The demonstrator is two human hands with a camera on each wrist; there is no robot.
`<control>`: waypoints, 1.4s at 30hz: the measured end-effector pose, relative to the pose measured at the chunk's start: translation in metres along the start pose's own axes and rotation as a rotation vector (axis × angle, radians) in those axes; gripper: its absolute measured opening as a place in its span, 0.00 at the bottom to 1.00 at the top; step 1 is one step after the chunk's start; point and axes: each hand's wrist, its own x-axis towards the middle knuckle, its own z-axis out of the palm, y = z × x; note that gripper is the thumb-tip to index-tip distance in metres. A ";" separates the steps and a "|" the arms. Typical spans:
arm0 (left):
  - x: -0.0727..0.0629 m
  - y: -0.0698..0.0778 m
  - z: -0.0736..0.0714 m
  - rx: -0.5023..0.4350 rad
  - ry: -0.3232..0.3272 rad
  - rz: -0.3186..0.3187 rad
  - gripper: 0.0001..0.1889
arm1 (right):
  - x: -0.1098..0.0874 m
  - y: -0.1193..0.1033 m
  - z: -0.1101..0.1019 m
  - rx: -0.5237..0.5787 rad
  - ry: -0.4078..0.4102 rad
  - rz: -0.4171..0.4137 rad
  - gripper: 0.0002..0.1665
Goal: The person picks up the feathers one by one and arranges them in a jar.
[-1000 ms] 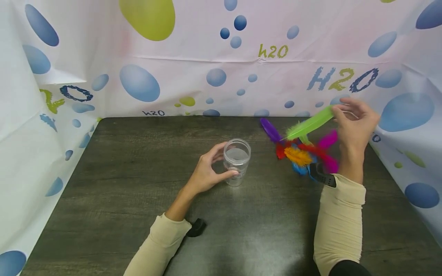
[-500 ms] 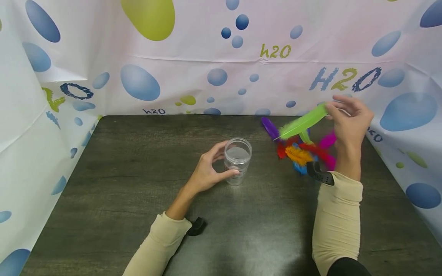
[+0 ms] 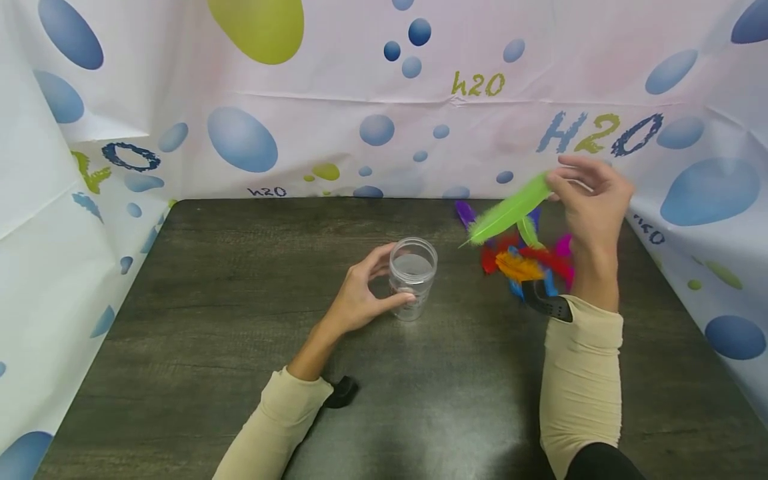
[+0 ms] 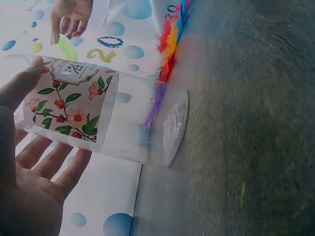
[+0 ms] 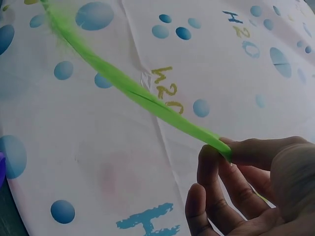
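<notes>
My left hand (image 3: pixel 359 298) curls round a clear plastic jar (image 3: pixel 414 277) that stands upright on the table, its mouth uncovered. In the left wrist view the jar (image 4: pixel 147 115) carries a flower-print label (image 4: pixel 74 101), and the thumb and fingers lie on either side of it. Between thumb and fingertips my right hand (image 3: pixel 594 200) pinches one end of a bright green feather (image 3: pixel 510 210). The feather slants down to the left, its quill tip pointing toward the jar. In the right wrist view the green feather (image 5: pixel 133 93) stretches out from the pinch.
A pile of coloured feathers (image 3: pixel 519 267), among them red, orange, blue, purple and pink, lies on the dark wooden table (image 3: pixel 240 280) below my right hand and partly behind its wrist. A white sheet (image 3: pixel 336 73) printed with bubbles hangs behind the table and along its sides.
My right hand has moved left and slightly up with the green feather, which is closer to the jar. The left hand and the jar stay in place.
</notes>
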 end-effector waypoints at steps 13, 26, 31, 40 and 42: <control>0.000 0.001 -0.001 -0.001 -0.004 -0.001 0.42 | -0.002 -0.012 0.015 -0.006 -0.057 -0.088 0.12; 0.000 -0.001 -0.001 -0.001 -0.006 0.014 0.42 | 0.000 -0.021 0.027 0.048 -0.089 -0.164 0.11; 0.000 -0.001 0.000 -0.001 -0.003 0.015 0.43 | 0.000 -0.025 0.030 0.109 -0.068 -0.121 0.13; -0.001 -0.001 0.000 0.006 -0.004 0.003 0.42 | 0.000 -0.033 0.038 0.138 -0.064 -0.134 0.13; -0.001 -0.001 -0.001 0.006 -0.004 0.008 0.42 | -0.001 -0.035 0.040 0.139 -0.070 -0.141 0.13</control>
